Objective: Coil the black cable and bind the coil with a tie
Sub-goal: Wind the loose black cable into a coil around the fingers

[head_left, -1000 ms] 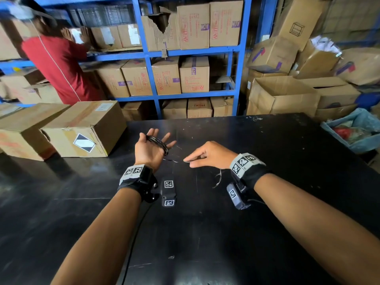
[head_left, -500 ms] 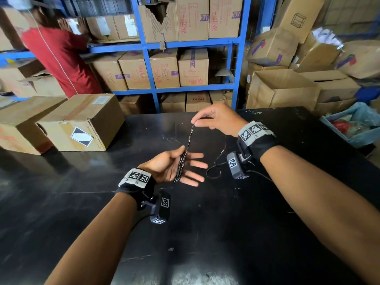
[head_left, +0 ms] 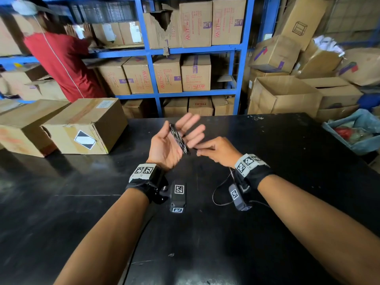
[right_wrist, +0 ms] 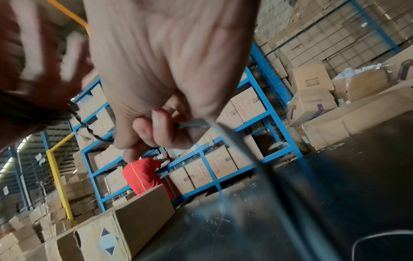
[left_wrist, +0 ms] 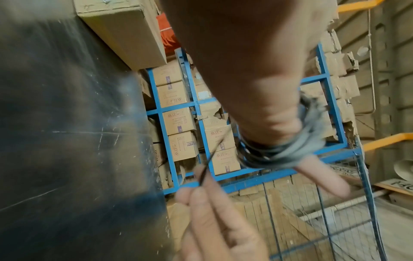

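Black cable (head_left: 178,138), wound in loops across your left hand (head_left: 164,148) at the centre of the head view, marked the coiling step as under way. That hand's fingers were spread flat, gripping nothing. Your right hand (head_left: 216,150), just right of it, pinched the free strand. The next move likely called for another wrap under even tension; no tie was visible.

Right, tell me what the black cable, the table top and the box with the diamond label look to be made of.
Black cable: thin and flexible, likely rubber or plastic sheathed; it bends into tight loops around the left hand.
Table top: hard, glossy black surface, perhaps painted or laminated; it shows scratches and reflections.
Box with the diamond label: brown corrugated cardboard, matte, with taped seams and a torn edge.
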